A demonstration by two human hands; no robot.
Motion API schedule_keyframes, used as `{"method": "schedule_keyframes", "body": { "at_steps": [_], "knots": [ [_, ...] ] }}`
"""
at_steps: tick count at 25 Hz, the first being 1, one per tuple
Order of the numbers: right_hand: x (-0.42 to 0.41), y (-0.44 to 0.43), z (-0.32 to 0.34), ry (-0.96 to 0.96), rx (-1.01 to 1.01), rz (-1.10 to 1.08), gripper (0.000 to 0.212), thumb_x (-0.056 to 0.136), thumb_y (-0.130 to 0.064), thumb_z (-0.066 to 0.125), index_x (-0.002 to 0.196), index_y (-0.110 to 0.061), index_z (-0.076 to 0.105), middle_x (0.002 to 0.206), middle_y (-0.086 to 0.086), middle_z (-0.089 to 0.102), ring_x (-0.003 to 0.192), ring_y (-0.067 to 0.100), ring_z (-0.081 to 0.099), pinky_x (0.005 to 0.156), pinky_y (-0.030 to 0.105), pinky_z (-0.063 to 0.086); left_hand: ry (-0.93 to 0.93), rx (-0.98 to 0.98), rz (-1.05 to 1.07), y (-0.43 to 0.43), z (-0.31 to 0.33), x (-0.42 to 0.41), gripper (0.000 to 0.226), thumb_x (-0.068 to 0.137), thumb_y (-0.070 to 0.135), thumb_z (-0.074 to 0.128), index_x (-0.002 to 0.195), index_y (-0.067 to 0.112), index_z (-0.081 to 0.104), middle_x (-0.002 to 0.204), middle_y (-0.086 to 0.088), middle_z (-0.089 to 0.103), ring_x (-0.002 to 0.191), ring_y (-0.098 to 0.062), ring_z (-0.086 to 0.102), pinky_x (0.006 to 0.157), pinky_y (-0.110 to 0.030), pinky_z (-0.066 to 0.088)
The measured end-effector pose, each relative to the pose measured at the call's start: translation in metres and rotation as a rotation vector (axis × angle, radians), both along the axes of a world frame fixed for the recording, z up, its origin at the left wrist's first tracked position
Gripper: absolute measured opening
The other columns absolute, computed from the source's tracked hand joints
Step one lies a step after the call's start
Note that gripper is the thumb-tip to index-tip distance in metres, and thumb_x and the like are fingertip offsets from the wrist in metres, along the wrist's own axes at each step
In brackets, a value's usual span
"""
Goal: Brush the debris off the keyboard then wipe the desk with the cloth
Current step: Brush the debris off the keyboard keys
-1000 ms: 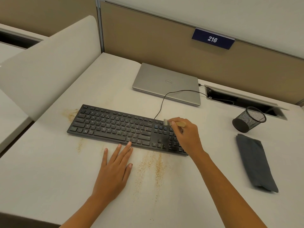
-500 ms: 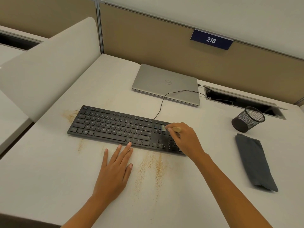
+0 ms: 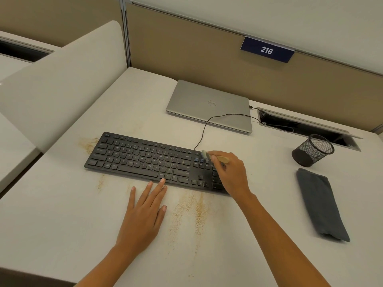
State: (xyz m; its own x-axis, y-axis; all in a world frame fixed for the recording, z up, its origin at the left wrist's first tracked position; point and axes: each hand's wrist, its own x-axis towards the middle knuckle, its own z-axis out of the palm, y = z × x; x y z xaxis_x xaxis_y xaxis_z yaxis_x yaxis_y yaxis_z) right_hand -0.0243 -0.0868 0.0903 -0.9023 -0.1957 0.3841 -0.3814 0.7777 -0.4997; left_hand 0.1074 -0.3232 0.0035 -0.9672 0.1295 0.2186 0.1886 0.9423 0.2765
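A black keyboard (image 3: 145,160) lies across the middle of the white desk (image 3: 62,214). My right hand (image 3: 230,172) grips a small brush (image 3: 215,157) by its wooden handle; the pale bristles sit over the keys at the keyboard's upper right. My left hand (image 3: 145,212) lies flat on the desk, fingers straight, fingertips touching the keyboard's front edge. Tan debris (image 3: 192,212) is streaked on the desk in front of the keyboard, and more lies at its left end. A folded dark grey cloth (image 3: 321,204) rests on the desk at the right.
A closed silver laptop (image 3: 209,104) sits behind the keyboard, whose cable (image 3: 207,125) runs over it to a cable slot (image 3: 306,127). A black mesh pen cup (image 3: 313,150) lies tipped near the cloth. A partition (image 3: 62,79) borders the left.
The brush swept a short way toward me over the right-hand keys, then returned to the keyboard's upper right. My left hand has stayed in place.
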Motion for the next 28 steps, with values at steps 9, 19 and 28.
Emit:
{"method": "schedule_keyframes", "body": {
  "at_steps": [9,19,28],
  "knots": [
    [0.01,0.008,0.005,0.021,-0.045,-0.134,0.019,0.096,-0.017,0.057,0.089,-0.022,0.074,0.083,-0.015,0.069,0.068,0.005,0.059,0.059,0.024,0.051,0.008,0.0,0.003,0.0,-0.001,0.001,0.056,0.105,0.04,0.018,0.151,0.017,0.039,0.162,0.005,0.026,0.148,-0.021,0.026,0.118,-0.054,0.013],
    [-0.009,0.01,0.012,-0.12,0.059,-0.21,0.035,0.099,-0.034,0.047,0.074,-0.014,0.062,0.061,-0.007,0.056,0.054,0.013,0.051,0.048,0.021,0.036,0.019,0.003,0.004,0.0,-0.001,0.002,0.054,0.104,0.038,0.023,0.151,0.016,0.039,0.161,0.004,0.028,0.148,-0.022,0.027,0.117,-0.054,0.016],
    [-0.005,0.002,0.025,-0.423,-0.032,-0.181,0.042,0.102,-0.029,0.041,0.077,-0.008,0.066,0.061,0.001,0.064,0.052,0.019,0.061,0.06,0.039,0.057,0.011,0.006,0.002,0.001,-0.001,0.001,0.054,0.105,0.039,0.021,0.151,0.017,0.038,0.162,0.005,0.026,0.149,-0.021,0.025,0.117,-0.054,0.015]
  ]
}}
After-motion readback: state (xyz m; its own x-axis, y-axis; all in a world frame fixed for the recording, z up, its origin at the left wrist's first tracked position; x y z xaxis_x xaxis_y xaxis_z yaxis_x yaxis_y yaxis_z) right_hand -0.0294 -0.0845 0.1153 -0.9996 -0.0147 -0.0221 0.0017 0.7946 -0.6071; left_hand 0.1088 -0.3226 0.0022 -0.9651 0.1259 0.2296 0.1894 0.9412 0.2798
